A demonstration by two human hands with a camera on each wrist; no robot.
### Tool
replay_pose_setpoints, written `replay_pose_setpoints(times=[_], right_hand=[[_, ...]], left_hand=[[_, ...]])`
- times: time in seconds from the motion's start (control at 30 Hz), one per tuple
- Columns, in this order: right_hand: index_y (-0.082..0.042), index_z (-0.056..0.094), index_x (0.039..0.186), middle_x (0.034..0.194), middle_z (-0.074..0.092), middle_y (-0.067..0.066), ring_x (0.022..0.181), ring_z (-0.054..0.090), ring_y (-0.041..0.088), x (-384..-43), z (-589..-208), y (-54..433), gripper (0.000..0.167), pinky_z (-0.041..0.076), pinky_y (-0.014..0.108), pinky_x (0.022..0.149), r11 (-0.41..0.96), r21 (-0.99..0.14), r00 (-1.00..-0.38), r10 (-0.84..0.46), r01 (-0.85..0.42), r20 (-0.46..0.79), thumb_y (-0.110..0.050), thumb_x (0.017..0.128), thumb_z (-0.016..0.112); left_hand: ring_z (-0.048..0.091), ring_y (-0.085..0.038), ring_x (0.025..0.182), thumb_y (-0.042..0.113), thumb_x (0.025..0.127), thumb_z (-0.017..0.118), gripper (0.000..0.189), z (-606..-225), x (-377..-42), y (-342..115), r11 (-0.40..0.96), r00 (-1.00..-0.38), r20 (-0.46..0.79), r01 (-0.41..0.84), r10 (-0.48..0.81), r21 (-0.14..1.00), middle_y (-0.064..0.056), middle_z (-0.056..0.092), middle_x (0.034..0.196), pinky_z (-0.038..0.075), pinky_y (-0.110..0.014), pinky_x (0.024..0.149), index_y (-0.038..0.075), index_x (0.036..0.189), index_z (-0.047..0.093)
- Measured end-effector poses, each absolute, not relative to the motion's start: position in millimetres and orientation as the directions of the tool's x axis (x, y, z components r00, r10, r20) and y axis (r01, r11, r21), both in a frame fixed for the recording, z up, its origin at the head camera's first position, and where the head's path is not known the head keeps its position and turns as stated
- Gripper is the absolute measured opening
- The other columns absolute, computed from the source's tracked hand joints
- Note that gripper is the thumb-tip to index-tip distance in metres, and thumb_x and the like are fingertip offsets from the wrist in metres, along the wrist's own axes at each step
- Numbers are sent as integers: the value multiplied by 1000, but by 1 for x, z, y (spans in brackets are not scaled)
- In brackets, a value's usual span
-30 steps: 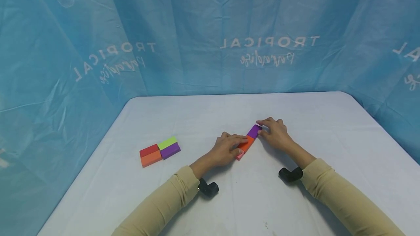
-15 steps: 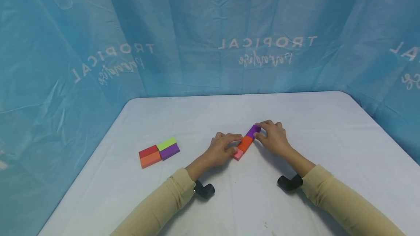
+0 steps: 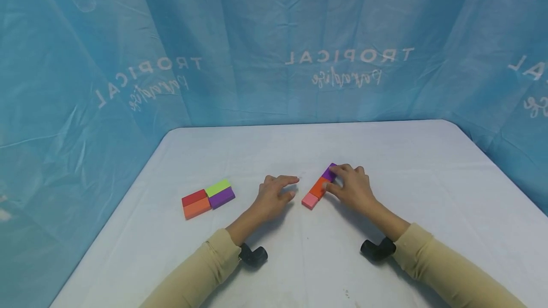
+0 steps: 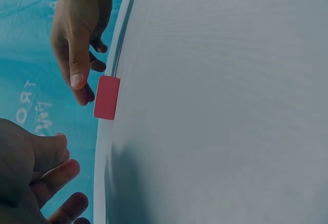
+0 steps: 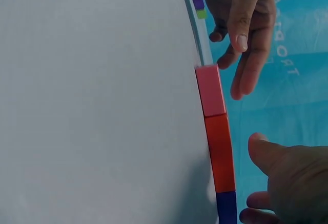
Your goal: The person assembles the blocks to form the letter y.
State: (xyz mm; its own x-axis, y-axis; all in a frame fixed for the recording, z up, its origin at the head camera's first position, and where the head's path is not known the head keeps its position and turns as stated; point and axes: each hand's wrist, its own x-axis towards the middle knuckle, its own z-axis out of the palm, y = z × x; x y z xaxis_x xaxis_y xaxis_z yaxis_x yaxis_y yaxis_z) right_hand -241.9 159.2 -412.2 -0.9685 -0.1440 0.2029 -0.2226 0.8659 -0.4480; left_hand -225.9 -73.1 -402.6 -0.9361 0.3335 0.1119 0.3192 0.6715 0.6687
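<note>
A pink block point(image 3: 310, 201), an orange block point(image 3: 318, 188) and a purple block point(image 3: 327, 174) lie end to end in a slanting row on the white table. My right hand point(image 3: 354, 188) is over the right side of this row, its index finger overlapping the purple block and its thumb beside the orange one in the head view. In the right wrist view a gap shows between the thumb point(image 5: 259, 144) and the blocks. Left of the row, my left hand point(image 3: 270, 198) hovers with relaxed fingers and holds nothing. Only the pink block's end point(image 4: 107, 97) shows in the left wrist view.
On the left of the table point(image 3: 257, 151) lies a second group: a red block point(image 3: 194, 197), an orange-red block point(image 3: 197, 208), a lime green block point(image 3: 218, 187) and a purple block point(image 3: 222, 197). A blue printed curtain point(image 3: 257, 89) hangs behind. Black wrist devices hang under both sleeves.
My left hand has lifted off the row and moved left, uncovering the pink block. My right hand has slid slightly left and nearer along the row, from the purple block's far end.
</note>
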Motion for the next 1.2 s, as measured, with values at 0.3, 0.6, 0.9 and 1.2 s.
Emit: replay_pose_setpoints(times=[0.3, 0.6, 0.9, 1.2], right_hand=[[-8, 55, 132, 134, 53, 18, 111, 46, 38, -234, -414, 150, 65, 40, 49, 85, 876, -421, -966, -160, -233, 203, -40, 78, 73], [-7, 56, 131, 137, 52, 15, 109, 45, 38, -233, -416, 149, 64, 38, 47, 82, 878, -402, -957, -180, -261, 229, -41, 79, 72], [-8, 55, 132, 138, 51, 13, 106, 44, 37, -233, -419, 151, 64, 36, 45, 80, 887, -385, -959, -184, -257, 216, -42, 79, 72], [-9, 55, 132, 137, 52, 14, 106, 45, 38, -234, -419, 151, 64, 36, 46, 80, 888, -384, -960, -180, -252, 213, -42, 79, 72]], left_hand=[[45, -21, 110, 18, 90, 62, 36, -403, -221, -90, 672, -952, 138, 291, 273, 681, 0, 58, 132, 32, -42, 92, 19, 126, 60], [45, -23, 111, 18, 91, 61, 34, -401, -216, -105, 662, -958, 171, 282, 228, 695, -1, 60, 131, 32, -46, 94, 17, 125, 61], [45, -22, 109, 17, 90, 62, 35, -398, -210, -115, 656, -965, 162, 260, 208, 709, -1, 59, 131, 33, -41, 88, 17, 125, 61], [43, -21, 115, 19, 91, 61, 35, -391, -203, -127, 663, -979, 112, 198, 170, 722, 0, 57, 133, 39, -44, 92, 23, 126, 60]])
